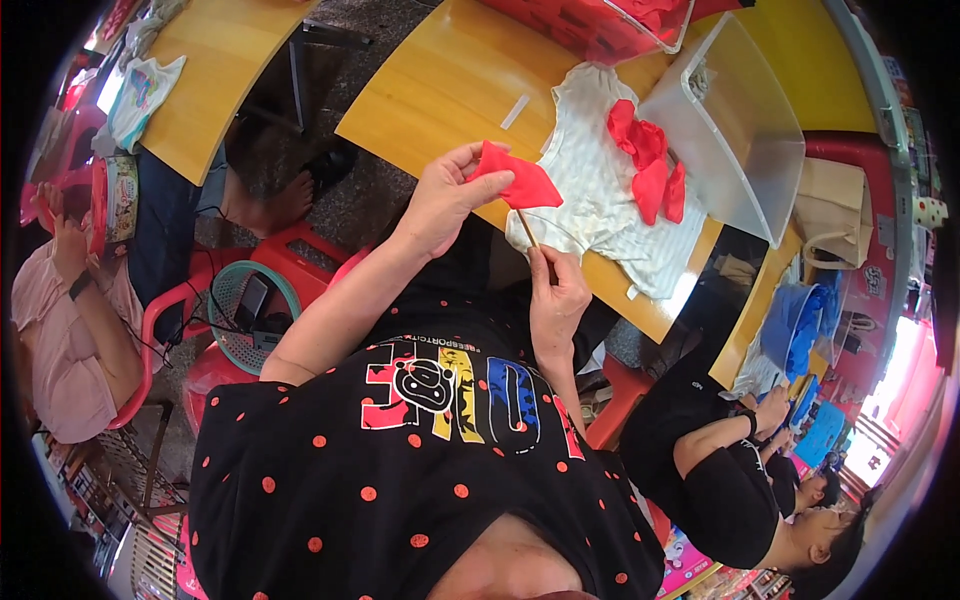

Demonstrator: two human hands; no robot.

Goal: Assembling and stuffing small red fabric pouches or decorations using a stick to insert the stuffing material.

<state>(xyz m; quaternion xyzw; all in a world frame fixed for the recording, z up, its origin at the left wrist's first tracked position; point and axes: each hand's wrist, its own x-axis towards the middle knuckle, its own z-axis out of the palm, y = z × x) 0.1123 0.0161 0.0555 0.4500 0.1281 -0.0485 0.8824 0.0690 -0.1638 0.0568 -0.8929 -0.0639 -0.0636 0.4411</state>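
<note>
My left hand [447, 195] pinches a piece of red fabric [518, 181] at its upper edge, above the near edge of a yellow wooden table [440, 90]. My right hand [557, 297] grips the lower end of a thin wooden stick [528, 229] that runs up into the red fabric. Just beyond lies a white ribbed garment [590, 180] flat on the table, with more red fabric pieces [648, 165] on it.
A clear plastic bin lid [740, 130] and a clear bin [610, 30] of red material stand at the table's far side. One person sits at the left on a red chair [165, 330], another person [720, 450] at the right. A second yellow table [215, 70] stands left.
</note>
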